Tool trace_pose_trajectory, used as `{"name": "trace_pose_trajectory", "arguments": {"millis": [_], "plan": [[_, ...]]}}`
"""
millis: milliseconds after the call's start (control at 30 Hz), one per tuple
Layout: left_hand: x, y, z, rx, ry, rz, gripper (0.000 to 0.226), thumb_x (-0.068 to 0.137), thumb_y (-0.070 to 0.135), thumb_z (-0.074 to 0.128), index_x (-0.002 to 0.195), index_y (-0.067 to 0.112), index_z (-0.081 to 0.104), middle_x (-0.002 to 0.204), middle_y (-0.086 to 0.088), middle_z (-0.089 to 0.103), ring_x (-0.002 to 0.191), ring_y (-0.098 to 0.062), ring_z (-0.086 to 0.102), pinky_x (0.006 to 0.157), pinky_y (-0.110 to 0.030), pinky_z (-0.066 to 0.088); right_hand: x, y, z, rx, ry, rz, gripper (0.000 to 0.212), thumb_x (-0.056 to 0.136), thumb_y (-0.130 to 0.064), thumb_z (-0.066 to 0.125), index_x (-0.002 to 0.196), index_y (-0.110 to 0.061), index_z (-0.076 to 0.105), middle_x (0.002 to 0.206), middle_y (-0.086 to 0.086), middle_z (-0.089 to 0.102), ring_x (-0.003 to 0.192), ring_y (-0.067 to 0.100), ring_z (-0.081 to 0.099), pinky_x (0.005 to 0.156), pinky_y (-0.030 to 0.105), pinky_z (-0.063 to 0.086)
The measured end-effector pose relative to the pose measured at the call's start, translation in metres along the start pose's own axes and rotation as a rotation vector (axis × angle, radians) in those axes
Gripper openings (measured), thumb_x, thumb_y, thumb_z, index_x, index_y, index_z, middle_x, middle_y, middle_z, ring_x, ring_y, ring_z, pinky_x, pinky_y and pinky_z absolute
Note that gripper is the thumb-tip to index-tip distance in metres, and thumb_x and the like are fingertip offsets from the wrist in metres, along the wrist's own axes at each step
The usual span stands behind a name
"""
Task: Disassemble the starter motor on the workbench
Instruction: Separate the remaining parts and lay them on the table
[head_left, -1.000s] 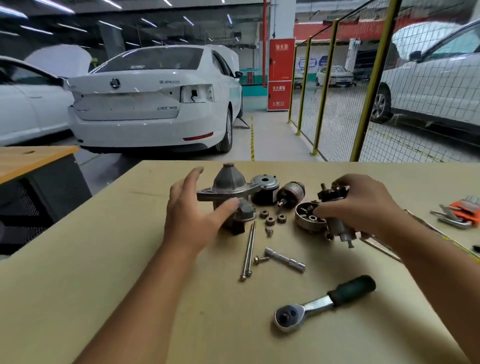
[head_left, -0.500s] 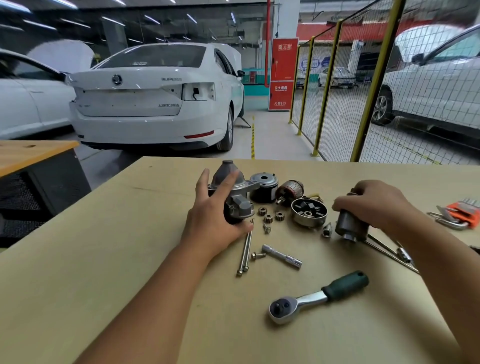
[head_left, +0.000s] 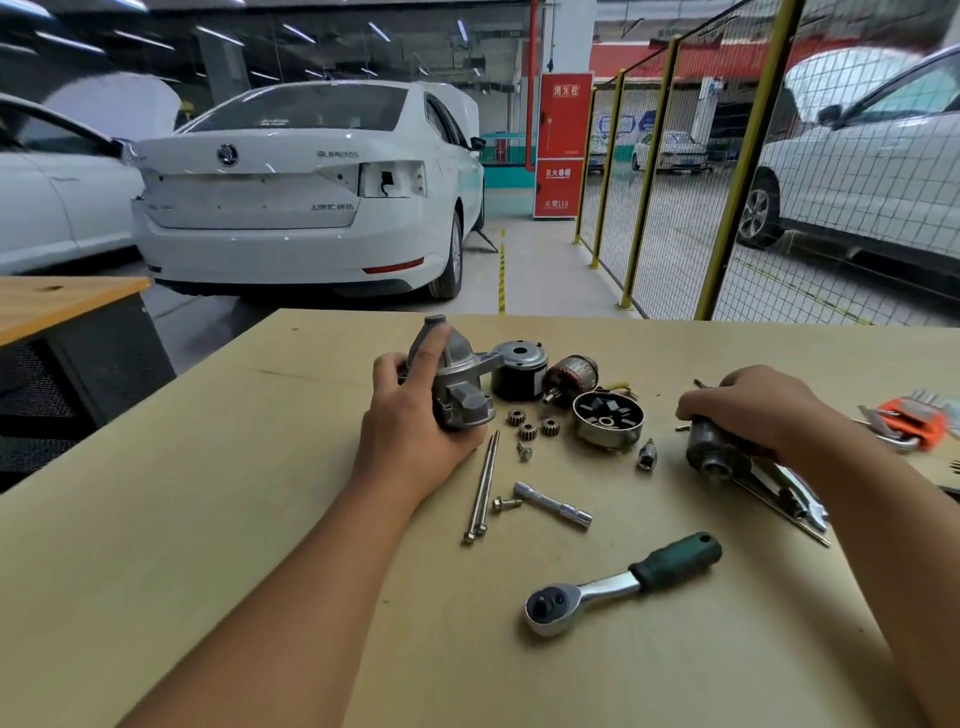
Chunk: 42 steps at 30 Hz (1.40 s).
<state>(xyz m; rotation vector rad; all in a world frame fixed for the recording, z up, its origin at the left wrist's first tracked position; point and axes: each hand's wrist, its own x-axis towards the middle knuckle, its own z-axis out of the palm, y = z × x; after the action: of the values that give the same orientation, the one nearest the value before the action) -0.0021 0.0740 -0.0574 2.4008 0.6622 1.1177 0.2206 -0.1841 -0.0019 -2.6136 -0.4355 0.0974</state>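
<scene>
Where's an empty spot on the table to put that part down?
Bare workbench lies left of the left hand, and near the front edge below the ratchet. It's crowded between both hands, around the small gears.

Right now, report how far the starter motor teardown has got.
Done: the motor is apart. The black end cap, copper-wound rotor, three small gears, magnet ring and two long bolts lie loose on the workbench.
In hand: the left hand grips the grey nose housing; the right hand holds a metal cylinder against the bench.
Left: probably stripping those two pieces.
</scene>
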Motion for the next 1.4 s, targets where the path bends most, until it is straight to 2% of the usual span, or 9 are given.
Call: {"name": "trace_pose_trajectory", "arguments": {"millis": [133,333,467,567,633,733,867,1067,1400], "plan": [[0.002,-0.001,-0.002,-0.095,0.055,-0.070,0.107,0.066,0.041,0.091,0.152,0.055,0.029,0.118,0.008,0.040,0.086,0.002,0.048,0.089,-0.024,0.042,0.001,0.001,0.001,0.003,-0.023,0.012,0.042,0.074,-0.056,0.074,0.078,-0.014,0.069,0.077,0.009,0.066,0.073,0.024,0.061,0.057,0.028,0.042],[0.001,-0.006,-0.006,-0.126,0.043,-0.044,0.112,0.063,0.036,0.095,0.156,0.051,0.034,0.119,0.007,0.045,0.098,-0.006,0.050,0.093,-0.017,0.039,0.002,0.002,0.001,-0.065,-0.016,0.001,0.053,0.079,-0.067,0.066,0.087,-0.014,0.066,0.083,0.008,0.065,0.078,0.025,0.060,0.065,0.033,0.048],[0.003,-0.009,-0.006,-0.163,0.020,-0.078,0.118,0.064,0.035,0.097,0.158,0.054,0.029,0.120,0.007,0.046,0.096,0.003,0.049,0.084,0.005,0.030,-0.014,-0.012,-0.008,-0.189,0.329,-0.029,0.056,0.085,-0.068,0.056,0.112,-0.019,0.061,0.105,0.011,0.063,0.088,0.029,0.057,0.072,0.038,0.048],[0.005,-0.009,-0.009,-0.199,0.016,-0.112,0.119,0.064,0.034,0.097,0.157,0.056,0.027,0.121,0.005,0.049,0.100,0.001,0.051,0.093,-0.004,0.034,-0.043,-0.045,-0.010,0.042,0.622,-0.299,0.035,0.087,-0.050,0.060,0.111,-0.025,0.062,0.098,0.004,0.064,0.085,0.027,0.057,0.068,0.034,0.038],[0.005,-0.008,-0.010,-0.217,0.019,-0.132,0.118,0.064,0.034,0.098,0.156,0.056,0.027,0.121,0.005,0.050,0.106,-0.004,0.051,0.101,-0.017,0.040,-0.068,-0.079,0.000,0.291,0.525,-0.473,0.015,0.085,-0.038,0.064,0.095,-0.027,0.065,0.079,-0.005,0.065,0.071,0.018,0.059,0.060,0.030,0.040],[0.008,-0.008,-0.012,-0.236,0.037,-0.174,0.119,0.063,0.035,0.099,0.157,0.053,0.028,0.120,0.003,0.051,0.112,-0.011,0.055,0.107,-0.028,0.044,-0.088,-0.129,0.033,0.265,0.036,-0.519,0.008,0.082,-0.023,0.064,0.078,-0.017,0.068,0.067,0.003,0.065,0.058,0.020,0.065,0.044,0.026,0.049],[0.013,-0.011,-0.014,-0.283,0.037,-0.240,0.122,0.062,0.041,0.099,0.161,0.045,0.029,0.135,-0.005,0.057,0.125,-0.020,0.059,0.113,-0.039,0.046,-0.083,-0.164,0.070,0.110,-0.364,-0.447,0.015,0.084,-0.007,0.063,0.096,0.002,0.065,0.078,0.020,0.067,0.057,0.032,0.072,0.051,0.044,0.062],[0.016,-0.014,-0.014,-0.319,0.051,-0.281,0.122,0.060,0.042,0.101,0.161,0.044,0.032,0.136,-0.003,0.060,0.124,-0.022,0.061,0.112,-0.044,0.048,-0.080,-0.159,0.105,0.423,-0.294,-0.298,0.018,0.088,-0.021,0.069,0.100,-0.011,0.062,0.081,0.015,0.071,0.048,0.026,0.070,0.052,0.048,0.062],[0.015,-0.014,-0.015,-0.405,0.083,-0.344,0.118,0.058,0.044,0.100,0.159,0.040,0.038,0.143,0.013,0.061,0.124,-0.009,0.061,0.107,-0.027,0.048,-0.081,-0.159,0.116,0.381,-0.144,-0.406,0.019,0.091,-0.034,0.065,0.090,-0.015,0.066,0.084,0.007,0.067,0.061,0.027,0.069,0.056,0.045,0.061]]}}
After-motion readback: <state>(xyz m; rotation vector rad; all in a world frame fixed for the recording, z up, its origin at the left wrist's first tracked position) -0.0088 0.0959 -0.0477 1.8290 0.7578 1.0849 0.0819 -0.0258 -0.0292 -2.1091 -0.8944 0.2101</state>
